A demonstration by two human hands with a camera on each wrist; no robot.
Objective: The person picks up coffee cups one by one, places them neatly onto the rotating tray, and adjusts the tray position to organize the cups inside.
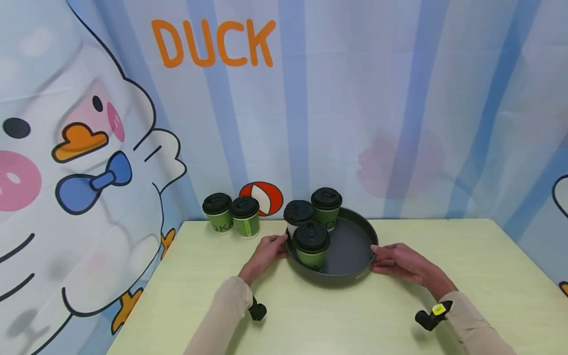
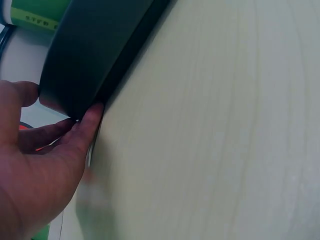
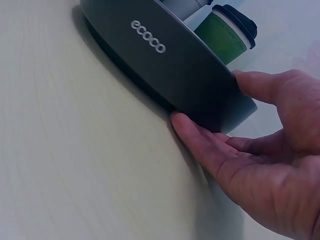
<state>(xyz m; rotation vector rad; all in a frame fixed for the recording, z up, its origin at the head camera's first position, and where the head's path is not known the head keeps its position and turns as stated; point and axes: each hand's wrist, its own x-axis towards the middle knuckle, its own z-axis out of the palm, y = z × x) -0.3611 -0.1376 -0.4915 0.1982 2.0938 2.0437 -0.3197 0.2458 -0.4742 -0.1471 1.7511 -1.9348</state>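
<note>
A dark grey round tray [image 1: 350, 246] marked "ecoco" is between my two hands. My left hand [image 1: 269, 255] grips its left side, thumb at the rim and fingers tucked beneath the bottom edge. On the right side my right hand [image 1: 401, 262] holds it the same way, with fingertips under the base in the right wrist view. Three lidded paper cups stand upright in the tray's left half: a front green cup [image 1: 312, 256], a back green cup [image 1: 326, 217], and a cup with a dark lid [image 1: 298, 211] partly hidden behind the front one.
Outside the tray, two more green cups with black lids, a left one [image 1: 218, 219] and a right one [image 1: 245, 224], stand close together at the table's back left. A printed curtain [image 1: 328, 98] hangs behind the pale table [image 1: 310, 320].
</note>
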